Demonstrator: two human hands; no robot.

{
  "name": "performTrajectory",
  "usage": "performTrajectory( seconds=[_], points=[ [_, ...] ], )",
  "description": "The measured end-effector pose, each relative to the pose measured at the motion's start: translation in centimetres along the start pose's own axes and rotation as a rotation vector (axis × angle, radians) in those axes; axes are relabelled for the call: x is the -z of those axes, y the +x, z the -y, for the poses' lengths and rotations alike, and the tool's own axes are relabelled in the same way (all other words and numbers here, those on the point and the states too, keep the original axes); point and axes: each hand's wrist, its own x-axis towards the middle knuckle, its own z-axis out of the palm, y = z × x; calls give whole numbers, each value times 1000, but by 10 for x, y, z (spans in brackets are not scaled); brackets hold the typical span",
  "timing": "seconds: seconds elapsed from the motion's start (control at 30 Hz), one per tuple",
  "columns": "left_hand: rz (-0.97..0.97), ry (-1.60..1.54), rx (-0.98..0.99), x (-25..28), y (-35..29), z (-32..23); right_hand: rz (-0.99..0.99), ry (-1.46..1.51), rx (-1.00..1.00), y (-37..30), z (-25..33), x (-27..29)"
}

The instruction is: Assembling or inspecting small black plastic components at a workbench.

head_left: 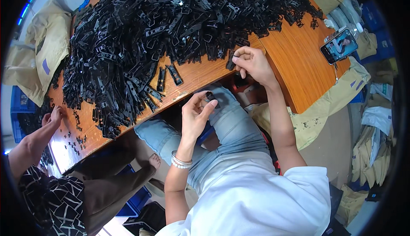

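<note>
My left hand (195, 115) is raised over my lap, its fingers and thumb closed around a small black plastic part (210, 95). My right hand (253, 67) is at the table's front edge, thumb and forefinger pinched at a dark plastic piece (230, 60). Its fingers partly cover that piece, so its full shape is hidden. A huge heap of black plastic clip-like parts (171, 22) spreads over the wooden table (194, 74) in front of me. Two longer black parts (174, 75) lie apart from the heap, left of my right hand.
At the left, a co-worker's hand (53, 116) rests near small black pieces on the table. A phone (339, 46) stands at the right beyond a wooden panel (294, 69). Brown paper sacks (45, 52) flank the table, and blue crates (21, 101) sit at the left.
</note>
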Motion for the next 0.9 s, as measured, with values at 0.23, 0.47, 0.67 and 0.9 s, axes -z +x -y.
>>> performTrajectory(
  seconds=[0.23, 0.47, 0.67, 0.9],
  points=[
    [5, -94, -60, -4, 10, 2, 26, 174, -76, 2, -2, -22],
    [38, -105, -99, -6, 18, 3, -88, -20, 37, 6, 2, -30],
    [27, -112, -90, -5, 17, 2, -104, -75, 89, 4, 1, -28],
    [11, -126, -85, 0, 13, 3, -110, 9, 90, 3, -8, -39]
  ],
)
